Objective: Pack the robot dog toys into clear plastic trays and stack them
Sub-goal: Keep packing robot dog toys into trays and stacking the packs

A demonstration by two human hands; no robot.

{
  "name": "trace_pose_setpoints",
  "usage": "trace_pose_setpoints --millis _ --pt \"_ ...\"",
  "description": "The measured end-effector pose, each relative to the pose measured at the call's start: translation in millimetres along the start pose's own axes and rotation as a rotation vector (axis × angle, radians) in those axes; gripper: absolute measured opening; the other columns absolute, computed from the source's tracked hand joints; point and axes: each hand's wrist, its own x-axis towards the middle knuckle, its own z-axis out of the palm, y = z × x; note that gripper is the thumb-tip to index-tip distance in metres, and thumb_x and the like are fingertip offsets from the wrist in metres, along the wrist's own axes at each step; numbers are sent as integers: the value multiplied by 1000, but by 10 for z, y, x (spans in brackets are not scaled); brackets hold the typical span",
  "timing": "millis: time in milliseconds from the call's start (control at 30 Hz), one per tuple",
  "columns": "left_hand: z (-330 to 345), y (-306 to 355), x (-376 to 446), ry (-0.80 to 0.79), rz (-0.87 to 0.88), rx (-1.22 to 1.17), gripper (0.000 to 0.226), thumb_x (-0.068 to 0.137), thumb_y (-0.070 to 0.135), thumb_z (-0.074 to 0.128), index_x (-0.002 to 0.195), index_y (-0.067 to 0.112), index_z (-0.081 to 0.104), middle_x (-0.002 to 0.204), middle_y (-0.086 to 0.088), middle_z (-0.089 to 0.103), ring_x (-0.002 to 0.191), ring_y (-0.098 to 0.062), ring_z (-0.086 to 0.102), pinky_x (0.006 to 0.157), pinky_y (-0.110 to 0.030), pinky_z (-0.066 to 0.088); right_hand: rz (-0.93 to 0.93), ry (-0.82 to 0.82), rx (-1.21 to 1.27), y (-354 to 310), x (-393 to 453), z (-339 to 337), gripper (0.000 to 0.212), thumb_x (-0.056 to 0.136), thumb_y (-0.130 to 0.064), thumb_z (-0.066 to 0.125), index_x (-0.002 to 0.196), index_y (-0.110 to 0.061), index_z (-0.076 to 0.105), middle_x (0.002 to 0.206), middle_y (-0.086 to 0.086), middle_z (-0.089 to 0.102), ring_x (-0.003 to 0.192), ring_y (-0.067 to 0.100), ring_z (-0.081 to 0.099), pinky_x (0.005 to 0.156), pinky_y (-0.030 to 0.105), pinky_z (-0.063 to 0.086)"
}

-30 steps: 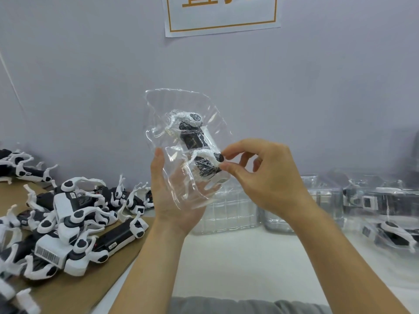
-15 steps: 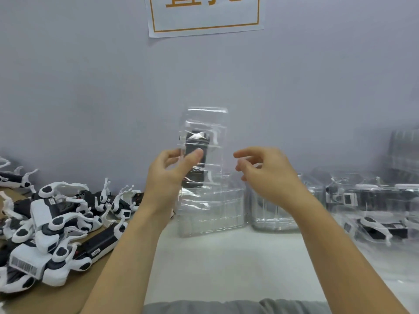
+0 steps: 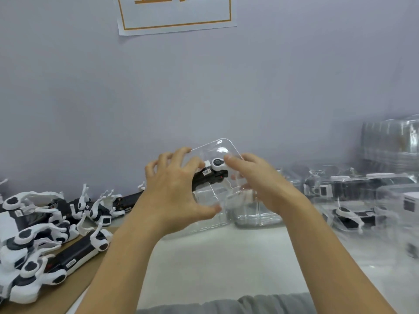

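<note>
Left hand (image 3: 174,193) grip: thumb and curled fingers clasp left side of clear tray (image 3: 223,175), held above table (image 3: 215,261). Right hand (image 3: 260,184) grip: fingers curled round tray's right side, fingertip on white joint of robot dog toy (image 3: 212,174). Toy, black body with white parts, lies inside tray, tray tilted. Heap of loose robot dogs (image 3: 45,234) on brown cardboard (image 3: 74,288) at left. Clear tray stacks (image 3: 256,214) behind hands near wall. Packed trays (image 3: 353,200) at right, blurred. Paper sign (image 3: 176,14) on wall above.
</note>
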Motion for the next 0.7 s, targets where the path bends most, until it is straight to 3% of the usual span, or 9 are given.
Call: trace_pose_setpoints --millis 67,167,267,333,400,467,567,633,700 --pt "18 18 -3 -42 6 -1 96 43 86 45 126 39 50 155 11 25 138 -14 20 111 -37 7 13 -34 -8 27 -3 -50 39 87 -57 63 112 -27 67 114 15 68 86 26 65 79 44 53" --pt "35 33 -4 -93 -9 -7 97 46 88 55 131 43 45 158 14 19 141 -9 12 113 -36 4 34 -62 12 30 -22 -69 42 89 -55 61 113 -22 69 116 19 67 94 31 68 86 48 55" --pt "24 31 10 -105 -35 -45 105 45 96 55 138 50 39 160 17 14 143 -3 3 116 -41 1 55 -5 73 16 -25 -68 37 92 -51 60 109 -20 67 115 17 66 66 17 67 66 34 57" --pt "7 20 23 -9 -116 -169 107 44 100 45 139 51 40 160 18 19 145 -3 7 117 -44 6 82 39 145 12 -37 -97 28 94 -47 59 106 -22 65 113 17 63 47 14 64 64 39 56" --pt "0 -10 48 146 -284 -369 92 61 93 44 139 45 45 156 15 32 144 -11 22 113 -44 20 94 44 231 11 -57 -156 24 95 -43 60 105 -22 64 111 18 60 46 26 66 68 41 45" --pt "3 -44 69 207 -505 -633 74 80 78 55 140 35 47 149 6 44 135 -19 41 104 -40 38 110 32 267 14 -58 -225 33 94 -43 61 116 -18 62 116 20 62 57 35 67 72 44 41" --pt "20 -28 85 -9 -771 -1094 51 89 58 62 126 23 58 127 -3 60 101 -29 65 76 -42 57 108 2 279 -6 -67 -273 43 94 -42 61 125 -13 61 104 23 68 62 37 65 79 51 47" --pt "38 17 77 -115 -803 -1270 37 91 43 65 117 17 66 109 -9 66 79 -32 71 63 -40 60 116 29 263 -31 -77 -299 39 93 -42 62 121 -15 63 85 15 70 58 35 65 81 52 49" --pt "58 75 90 -125 -807 -1331 26 93 31 64 112 14 69 101 -13 65 69 -32 72 53 -36 58 134 69 251 -40 -80 -348 37 92 -44 64 117 -17 64 82 10 68 54 32 65 75 46 48"
